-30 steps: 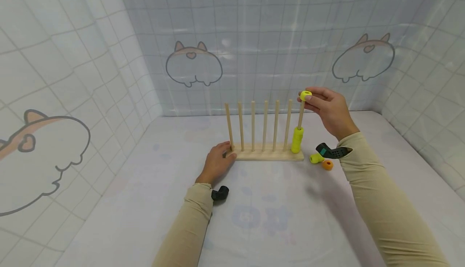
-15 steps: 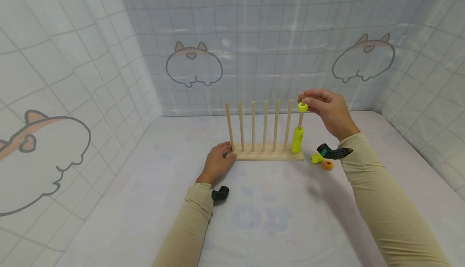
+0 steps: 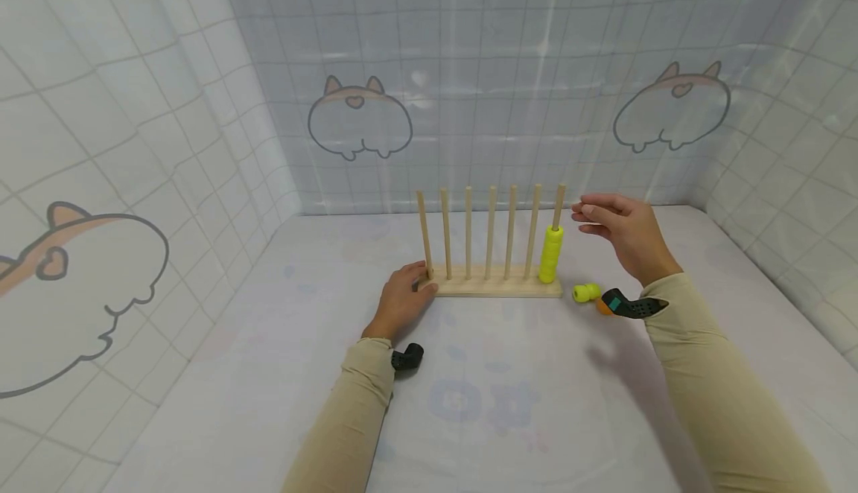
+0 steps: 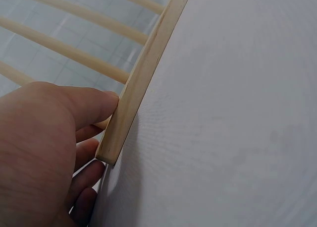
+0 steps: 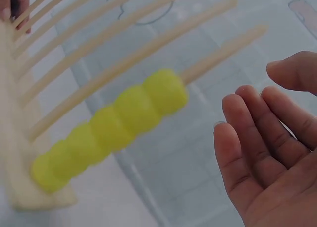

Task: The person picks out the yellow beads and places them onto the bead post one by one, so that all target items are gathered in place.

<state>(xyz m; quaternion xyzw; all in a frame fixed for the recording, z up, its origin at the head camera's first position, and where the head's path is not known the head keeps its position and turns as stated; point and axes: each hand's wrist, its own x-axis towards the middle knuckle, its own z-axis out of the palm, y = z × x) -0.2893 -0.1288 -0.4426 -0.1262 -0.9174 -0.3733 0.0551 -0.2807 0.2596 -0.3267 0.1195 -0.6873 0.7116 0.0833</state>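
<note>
A wooden peg stand [image 3: 492, 287] with a row of upright dowels stands on the table. Its left end is held by my left hand [image 3: 401, 299], with the thumb against the front edge and the fingers behind, as the left wrist view [image 4: 44, 138] also shows. Several yellow-green beads [image 3: 551, 255] are stacked on the rightmost dowel; in the right wrist view the bead stack [image 5: 109, 128] reaches more than halfway up. My right hand [image 3: 630, 232] hovers just right of that dowel, fingers loosely extended and holding nothing.
Loose yellow-green beads [image 3: 586, 293] lie on the table right of the stand. Beside them is an orange bead [image 3: 604, 307], partly hidden by the right wrist's black camera band [image 3: 633, 304]. A pale tiled-print sheet hangs behind and at both sides.
The yellow-green bead my right hand held at the dowel's top has slid down onto the stack. My right hand has let go and moved right and lower. The left hand stays put.
</note>
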